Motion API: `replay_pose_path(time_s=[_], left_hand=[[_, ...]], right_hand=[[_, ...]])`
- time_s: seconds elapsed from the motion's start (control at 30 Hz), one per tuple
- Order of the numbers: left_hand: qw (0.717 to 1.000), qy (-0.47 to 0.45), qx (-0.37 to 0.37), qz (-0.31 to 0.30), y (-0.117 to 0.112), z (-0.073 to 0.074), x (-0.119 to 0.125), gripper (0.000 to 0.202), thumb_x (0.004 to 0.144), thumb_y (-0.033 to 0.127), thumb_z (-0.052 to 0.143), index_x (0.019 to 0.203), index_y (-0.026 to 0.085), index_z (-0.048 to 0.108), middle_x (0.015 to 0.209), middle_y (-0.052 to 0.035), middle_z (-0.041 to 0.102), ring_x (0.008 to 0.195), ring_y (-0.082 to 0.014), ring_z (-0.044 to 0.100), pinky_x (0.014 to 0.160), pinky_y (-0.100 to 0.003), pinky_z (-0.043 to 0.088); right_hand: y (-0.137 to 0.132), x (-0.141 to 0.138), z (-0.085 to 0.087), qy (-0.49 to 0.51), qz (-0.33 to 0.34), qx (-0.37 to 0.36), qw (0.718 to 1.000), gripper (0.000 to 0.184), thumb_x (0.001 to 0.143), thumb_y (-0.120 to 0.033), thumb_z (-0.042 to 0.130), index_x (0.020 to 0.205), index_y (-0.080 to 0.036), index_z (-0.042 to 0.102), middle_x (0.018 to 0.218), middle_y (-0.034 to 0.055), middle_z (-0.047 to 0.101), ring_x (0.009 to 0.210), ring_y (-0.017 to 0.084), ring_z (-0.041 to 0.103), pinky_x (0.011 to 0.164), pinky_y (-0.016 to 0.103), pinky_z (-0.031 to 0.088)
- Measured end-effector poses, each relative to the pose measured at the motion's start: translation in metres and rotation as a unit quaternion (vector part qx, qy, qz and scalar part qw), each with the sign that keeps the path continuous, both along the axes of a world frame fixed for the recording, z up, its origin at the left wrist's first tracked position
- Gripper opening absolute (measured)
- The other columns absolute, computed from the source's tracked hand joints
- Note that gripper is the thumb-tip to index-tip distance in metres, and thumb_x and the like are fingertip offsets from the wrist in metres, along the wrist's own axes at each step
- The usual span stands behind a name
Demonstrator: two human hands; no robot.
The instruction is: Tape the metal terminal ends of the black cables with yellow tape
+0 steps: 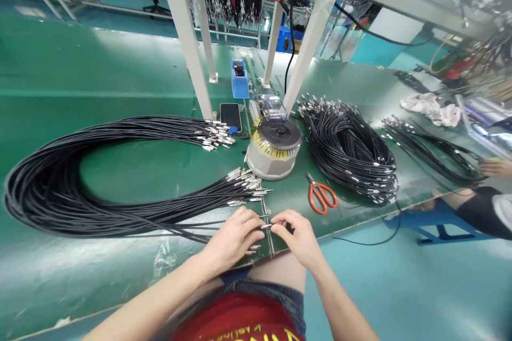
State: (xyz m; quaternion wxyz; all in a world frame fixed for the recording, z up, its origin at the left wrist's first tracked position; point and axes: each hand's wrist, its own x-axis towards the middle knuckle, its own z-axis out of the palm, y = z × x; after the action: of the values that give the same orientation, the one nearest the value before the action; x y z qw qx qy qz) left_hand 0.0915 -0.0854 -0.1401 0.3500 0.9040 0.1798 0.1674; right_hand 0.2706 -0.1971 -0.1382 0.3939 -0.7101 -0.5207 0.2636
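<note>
My left hand (236, 235) is closed around the end of a black cable, at the table's front edge. From its fingertips a small silver connector (266, 226) sticks out to the right. My right hand (298, 237) pinches at the connector's other end; anything else between those fingers is too small to make out. A thin metal strip (269, 240) runs under the connector. Several cable ends with silver tips lie beside and below my left hand. They belong to a long bundle of black cables (44, 197) that curves round in a U on the left.
A round white dispenser with yellow labels (274, 162) stands ahead, near a blue tape dispenser (240, 86) and a phone (231, 116). Orange-handled scissors (321, 196) and a coiled cable bundle (348, 154) lie right. Another person's hand (496, 168) touches cables far right. White posts (188, 37) rise behind.
</note>
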Motion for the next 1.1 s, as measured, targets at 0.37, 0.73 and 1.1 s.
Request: replay_pose_path(time_s=[0.37,0.73,1.1], left_hand=[[0.991,0.063,0.050,0.109,0.011,-0.004,0.007,0.010,0.094,0.020,0.051,0.085,0.019,0.057,0.084,-0.0028,0.062,0.078,-0.0205,0.057,0.073,-0.034,0.047],[0.968,-0.068,-0.228,0.081,0.014,0.025,-0.008,0.029,0.095,0.037,0.050,0.094,0.018,0.072,0.081,-0.0047,0.069,0.070,-0.0160,0.059,0.065,-0.025,0.048],[0.913,-0.096,-0.367,0.153,0.018,0.044,-0.017,0.033,0.093,0.044,0.052,0.087,0.015,0.064,0.069,0.0005,0.056,0.057,-0.0104,0.041,0.053,-0.022,0.032]], right_hand=[[0.056,0.032,0.038,0.140,-0.240,0.171,0.945,0.022,0.084,-0.036,0.063,0.093,-0.017,0.070,0.080,0.0047,0.070,0.067,0.016,0.062,0.065,0.029,0.050],[0.109,0.032,0.072,0.293,-0.182,0.116,0.931,0.033,0.071,-0.046,0.073,0.072,-0.013,0.071,0.068,0.0078,0.072,0.054,0.014,0.061,0.045,0.022,0.037],[0.041,-0.031,0.057,0.087,0.027,0.110,0.990,0.018,0.095,-0.027,0.051,0.089,-0.021,0.066,0.090,0.0048,0.069,0.085,0.019,0.063,0.078,0.030,0.049]])
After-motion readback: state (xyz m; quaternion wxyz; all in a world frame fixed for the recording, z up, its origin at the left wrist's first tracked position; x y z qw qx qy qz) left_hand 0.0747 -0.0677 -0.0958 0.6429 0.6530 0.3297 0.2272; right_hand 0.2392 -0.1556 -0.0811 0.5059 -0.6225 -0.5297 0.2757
